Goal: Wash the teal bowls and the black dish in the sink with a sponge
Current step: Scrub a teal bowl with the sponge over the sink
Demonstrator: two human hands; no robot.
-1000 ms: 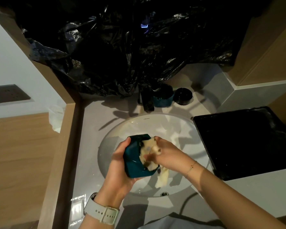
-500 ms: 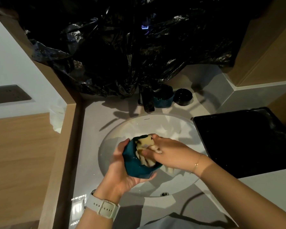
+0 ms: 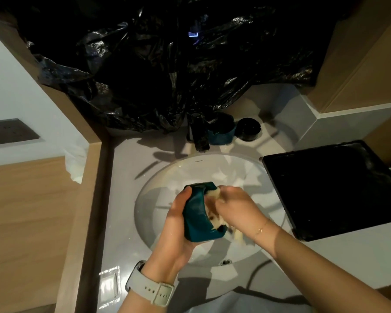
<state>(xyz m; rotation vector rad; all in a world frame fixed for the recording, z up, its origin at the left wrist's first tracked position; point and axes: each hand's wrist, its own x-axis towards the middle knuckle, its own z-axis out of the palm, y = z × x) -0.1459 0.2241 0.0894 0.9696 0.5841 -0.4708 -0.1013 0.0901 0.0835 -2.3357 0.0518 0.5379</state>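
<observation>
— Grey worktop (image 3: 131,199) around a white oval sink (image 3: 158,199), black plastic sheeting (image 3: 167,64) hanging behind it. What's over the basin?

— One teal bowl (image 3: 198,213), tipped on its side. The left hand (image 3: 178,224) has its fingers wrapped round the outside, gripping it.

— And the right hand (image 3: 237,206)?

— Its fingers are clenched on a pale sponge (image 3: 215,195), pressed into the bowl's opening.

— Other dishes?

— A second teal bowl (image 3: 221,135) stands beside the dark tap (image 3: 200,138), with the black dish (image 3: 248,132) just right of it. A black tray (image 3: 334,188) lies right of the sink.
</observation>
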